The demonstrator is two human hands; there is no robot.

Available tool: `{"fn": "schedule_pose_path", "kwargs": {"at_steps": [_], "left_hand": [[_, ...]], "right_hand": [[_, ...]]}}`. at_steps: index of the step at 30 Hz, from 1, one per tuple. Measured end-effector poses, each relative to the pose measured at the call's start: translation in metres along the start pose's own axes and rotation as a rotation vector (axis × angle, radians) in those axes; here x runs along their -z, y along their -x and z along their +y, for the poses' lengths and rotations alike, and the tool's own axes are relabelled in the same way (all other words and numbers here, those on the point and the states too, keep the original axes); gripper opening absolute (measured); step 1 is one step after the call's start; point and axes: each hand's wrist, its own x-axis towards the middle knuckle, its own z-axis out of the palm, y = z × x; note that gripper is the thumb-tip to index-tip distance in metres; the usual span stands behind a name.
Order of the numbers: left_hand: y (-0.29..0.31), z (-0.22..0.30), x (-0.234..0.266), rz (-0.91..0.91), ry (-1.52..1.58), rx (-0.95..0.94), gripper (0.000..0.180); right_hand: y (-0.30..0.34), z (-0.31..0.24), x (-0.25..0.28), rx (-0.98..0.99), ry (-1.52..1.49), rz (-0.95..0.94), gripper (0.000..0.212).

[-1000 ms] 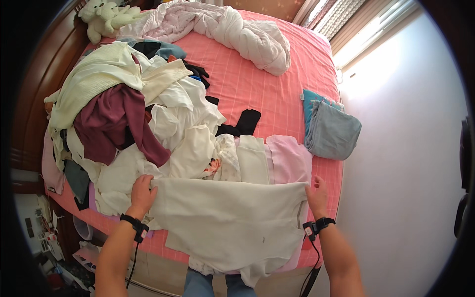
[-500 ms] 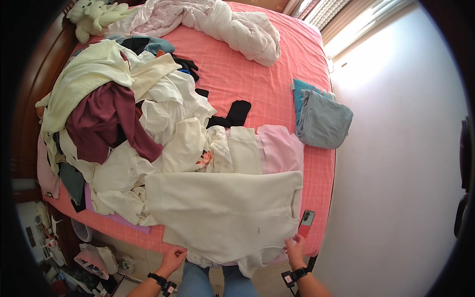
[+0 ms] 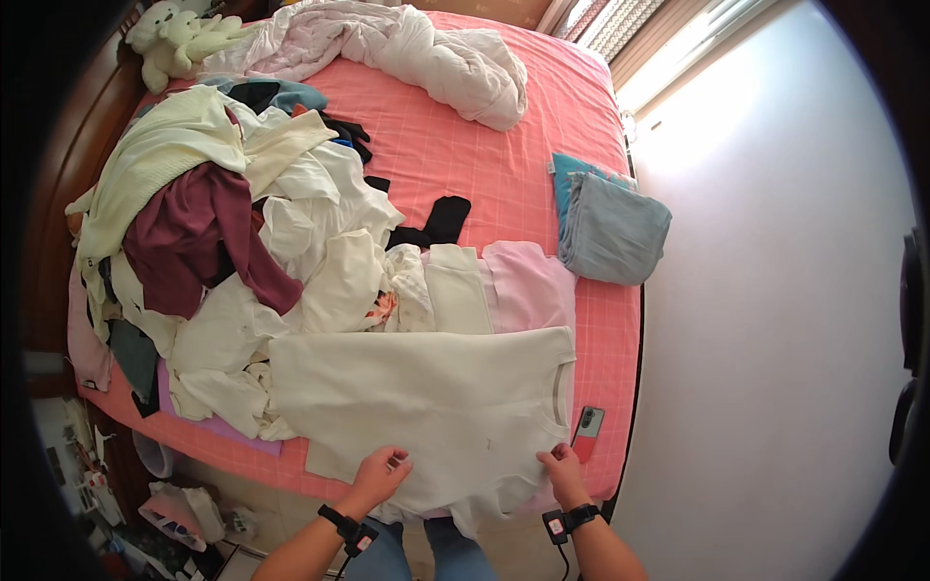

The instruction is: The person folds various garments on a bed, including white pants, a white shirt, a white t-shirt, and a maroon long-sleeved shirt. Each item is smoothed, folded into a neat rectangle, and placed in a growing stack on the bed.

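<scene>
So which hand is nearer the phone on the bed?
Right. The right hand grips the cream shirt's edge just beside the phone; the left hand is farther along that shirt.

Bed (image 3: 542,184): bears all items listed.
Flat shirt (image 3: 436,407): spread at the near edge, directly ahead of both hands; left hand (image 3: 380,474) and right hand (image 3: 562,469) rest on its near hem.
Phone (image 3: 587,426): on the bed just beyond the right hand, touching the shirt's right side.
Folded garments (image 3: 504,290): side by side behind the shirt.
Folded stack (image 3: 610,228): far ahead, right of the right hand.
Clothes heap (image 3: 223,232): ahead, left of the left hand.
Bundled blanket (image 3: 426,48): farthest back.
Soft toy (image 3: 174,39): far left corner.
</scene>
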Motion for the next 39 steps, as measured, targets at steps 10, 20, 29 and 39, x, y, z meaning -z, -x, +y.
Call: {"fn": "schedule_pose_path", "kwargs": {"at_steps": [10, 20, 29, 39], "left_hand": [[0.052, -0.046, -0.081, -0.144, 0.202, 0.254, 0.034], [0.111, -0.132, -0.110, 0.566, 0.707, 0.642, 0.033], [0.031, -0.185, 0.075, 0.678, 0.580, 0.421, 0.059], [0.067, -0.235, 0.096, 0.433, 0.909, 0.564, 0.029]], "right_hand": [[0.044, 0.072, 0.030, -0.283, 0.243, -0.263, 0.029], [0.076, 0.011, 0.023, -0.439, -0.450, -0.243, 0.025], [0.032, -0.009, 0.039, -0.362, 0.127, -0.118, 0.018], [0.027, -0.036, 0.033, -0.538, -0.196, -0.208, 0.016]]}}
